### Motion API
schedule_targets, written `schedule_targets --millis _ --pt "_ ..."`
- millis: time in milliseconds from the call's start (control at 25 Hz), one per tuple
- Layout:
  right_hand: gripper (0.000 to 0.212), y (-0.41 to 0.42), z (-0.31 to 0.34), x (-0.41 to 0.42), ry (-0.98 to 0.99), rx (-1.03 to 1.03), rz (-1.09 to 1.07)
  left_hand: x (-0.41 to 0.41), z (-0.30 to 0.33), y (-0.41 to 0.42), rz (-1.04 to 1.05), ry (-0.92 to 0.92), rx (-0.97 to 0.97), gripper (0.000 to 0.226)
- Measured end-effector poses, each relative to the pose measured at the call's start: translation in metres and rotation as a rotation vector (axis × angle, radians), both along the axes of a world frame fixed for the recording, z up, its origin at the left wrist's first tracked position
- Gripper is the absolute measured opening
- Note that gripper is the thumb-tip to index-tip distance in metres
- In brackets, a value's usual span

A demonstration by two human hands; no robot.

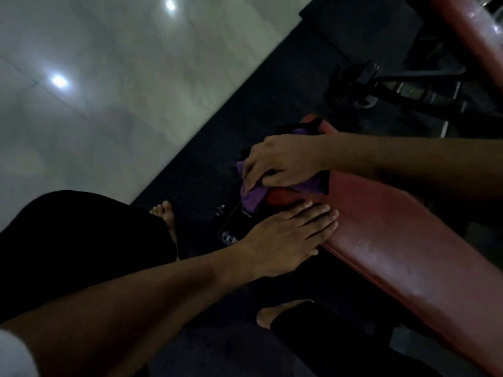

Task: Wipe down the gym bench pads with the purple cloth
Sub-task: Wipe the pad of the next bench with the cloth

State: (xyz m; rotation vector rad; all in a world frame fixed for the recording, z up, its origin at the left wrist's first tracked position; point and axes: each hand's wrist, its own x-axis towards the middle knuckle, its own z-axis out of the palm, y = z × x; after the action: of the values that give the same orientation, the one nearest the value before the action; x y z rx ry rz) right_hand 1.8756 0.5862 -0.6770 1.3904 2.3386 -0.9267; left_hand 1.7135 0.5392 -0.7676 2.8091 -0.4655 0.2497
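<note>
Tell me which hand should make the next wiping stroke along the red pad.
The right hand. It already grips the purple cloth at the near end of the red bench pad. The left hand rests flat on the pad's edge with straight fingers and holds nothing, so it probably serves best as a brace.

Red padded bench, glossy, running diagonally from upper middle to lower right. On its near end: purple cloth, bunched, draped over the pad's edge, gripped under the right hand. Just below that grip, left hand lying flat on the pad, fingers straight, fingertips near the cloth. Beneath the bench, dark textured floor mat; beyond the grip, pale glossy tiled floor. Bare feet on the mat.
</note>
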Motion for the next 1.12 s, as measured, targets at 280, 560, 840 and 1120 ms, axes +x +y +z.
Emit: schedule_targets --millis 280,560,840,1120 --pt "0.034 0.018 0.003 0.086 -0.49 0.101 -0.135 0.003 0.008 0.007 -0.001 -0.004 0.022 0.057" --pt "0.036 -0.005 -0.01 0.007 -0.152 0.165 -0.035 0.01 0.009 0.009 -0.009 0.027 0.013 0.059" --pt "0.032 0.009 0.002 0.108 -0.422 0.196 -0.58 0.024 0.021 0.029 0.028 0.05 -0.008 0.056" --pt "0.026 -0.073 -0.008 0.152 -0.287 0.066 -1.256 0.026 0.018 0.041 0.057 0.061 -0.035 0.057"
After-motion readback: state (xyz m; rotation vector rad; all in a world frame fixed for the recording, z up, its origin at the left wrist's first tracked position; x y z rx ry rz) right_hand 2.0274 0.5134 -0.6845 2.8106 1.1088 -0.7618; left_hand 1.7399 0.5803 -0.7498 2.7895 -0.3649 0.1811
